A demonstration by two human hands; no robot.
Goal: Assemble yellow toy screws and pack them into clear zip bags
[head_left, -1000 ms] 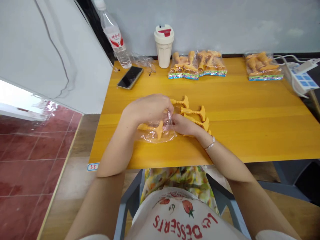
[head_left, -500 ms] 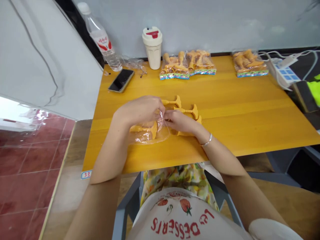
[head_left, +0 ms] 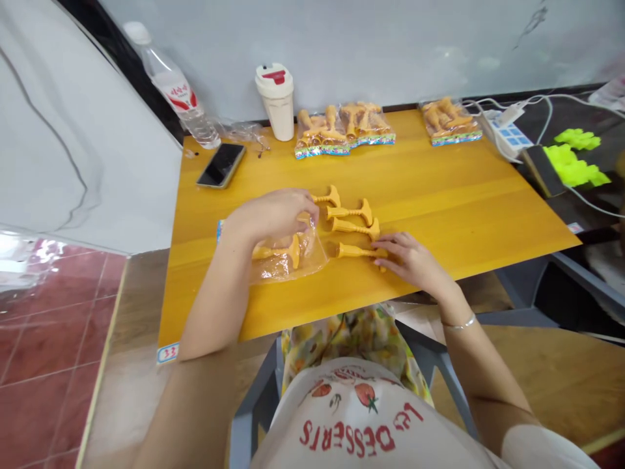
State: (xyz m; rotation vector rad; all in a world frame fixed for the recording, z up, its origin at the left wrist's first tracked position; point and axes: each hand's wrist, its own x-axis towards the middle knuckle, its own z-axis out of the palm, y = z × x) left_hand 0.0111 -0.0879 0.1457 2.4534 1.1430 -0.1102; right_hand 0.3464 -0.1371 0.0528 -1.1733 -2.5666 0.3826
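Note:
My left hand (head_left: 271, 215) pinches the open edge of a clear plastic bag (head_left: 286, 257) that lies on the yellow table (head_left: 439, 202). One orange plastic toy piece (head_left: 278, 251) is inside the bag. My right hand (head_left: 410, 257) rests on the wide end of the nearest loose orange piece (head_left: 354, 251), fingers curled over it. Three more orange pieces (head_left: 349, 213) lie in a row just beyond it, between my two hands.
Filled bags of orange pieces (head_left: 342, 127) and another bag (head_left: 449, 120) lie along the back edge. A white cup (head_left: 277, 101), water bottle (head_left: 170, 85) and phone (head_left: 221, 166) stand at the back left. A power strip (head_left: 510, 133) and green blocks (head_left: 573, 156) are at right.
My right hand has left the bag's mouth and moved right onto the nearest loose orange piece. My left hand still holds the bag. The view has swung to the right.

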